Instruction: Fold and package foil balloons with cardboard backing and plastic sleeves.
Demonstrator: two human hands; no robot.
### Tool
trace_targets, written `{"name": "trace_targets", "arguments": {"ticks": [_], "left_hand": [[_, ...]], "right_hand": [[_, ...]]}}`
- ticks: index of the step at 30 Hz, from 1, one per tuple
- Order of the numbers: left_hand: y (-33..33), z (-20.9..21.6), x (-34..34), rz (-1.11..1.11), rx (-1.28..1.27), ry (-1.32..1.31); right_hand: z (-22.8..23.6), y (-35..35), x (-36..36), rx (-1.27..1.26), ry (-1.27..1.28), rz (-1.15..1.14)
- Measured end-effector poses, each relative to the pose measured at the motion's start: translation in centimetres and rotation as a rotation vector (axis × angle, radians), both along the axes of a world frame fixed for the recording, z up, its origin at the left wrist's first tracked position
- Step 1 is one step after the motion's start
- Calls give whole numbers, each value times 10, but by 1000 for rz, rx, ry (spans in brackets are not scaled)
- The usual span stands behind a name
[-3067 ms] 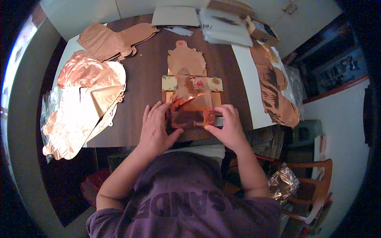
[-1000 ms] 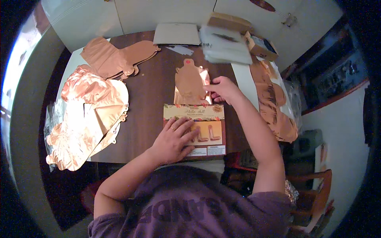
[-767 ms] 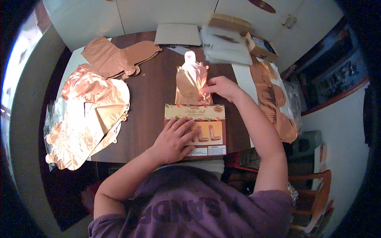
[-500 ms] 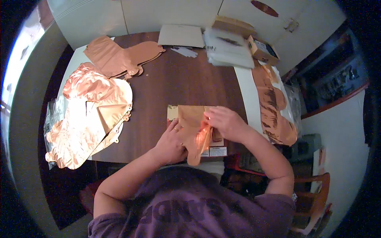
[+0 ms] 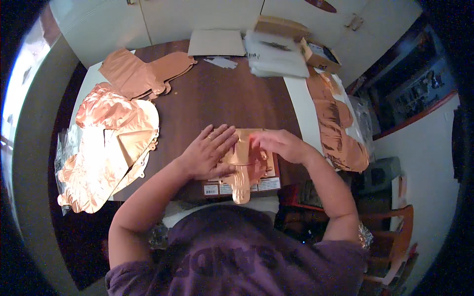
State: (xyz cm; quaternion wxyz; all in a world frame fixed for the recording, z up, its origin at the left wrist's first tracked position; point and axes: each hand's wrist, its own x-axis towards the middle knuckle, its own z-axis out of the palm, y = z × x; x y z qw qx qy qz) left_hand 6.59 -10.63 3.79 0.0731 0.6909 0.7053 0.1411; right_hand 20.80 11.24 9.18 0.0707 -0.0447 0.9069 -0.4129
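Observation:
A copper-coloured foil balloon [image 5: 241, 185], deflated and folded into a narrow strip, lies on a flat printed card package [image 5: 269, 184] at the table's near edge. One rounded end hangs past the package toward me. My left hand [image 5: 206, 153] rests on the balloon's left side, palm down and fingers stretched out. At the right side my right hand [image 5: 282, 146] bends over the foil, its fingertips closed at a fold. Shiny crumpled foil shows beneath that hand, and part of the fold is hidden by the fingers.
More flat copper foil balloons lie in piles on the left [image 5: 116, 143] and at the back left [image 5: 143, 74]. Another foil stack [image 5: 335, 123] is along the right edge. At the back stand a pale flat box [image 5: 216, 43], clear plastic bags [image 5: 276, 56] and an open cardboard box [image 5: 321, 55].
My left hand has moved up and flattened over the foil. The right-hand flap, raised before, is now lower and folded inward under my right hand. The view has shifted slightly.

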Motion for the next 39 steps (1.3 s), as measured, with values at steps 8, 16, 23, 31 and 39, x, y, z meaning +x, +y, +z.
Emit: {"name": "trace_targets", "arguments": {"ticks": [8,16,23,31,39], "left_hand": [[-12,-1,7,-4,117,149],[-35,1,29,36,93,92],[-43,3,43,54,92,89],[-62,32,35,431,778,-804],[-29,38,71,321,477,-136]], "right_hand": [[-47,-65,14,689,250,-196],[-36,-77,38,638,124,-144],[-41,-121,94,844,159,-115],[-16,-107,98,167,612,-568],[-50,-138,51,-1624,123,-1119]]}}
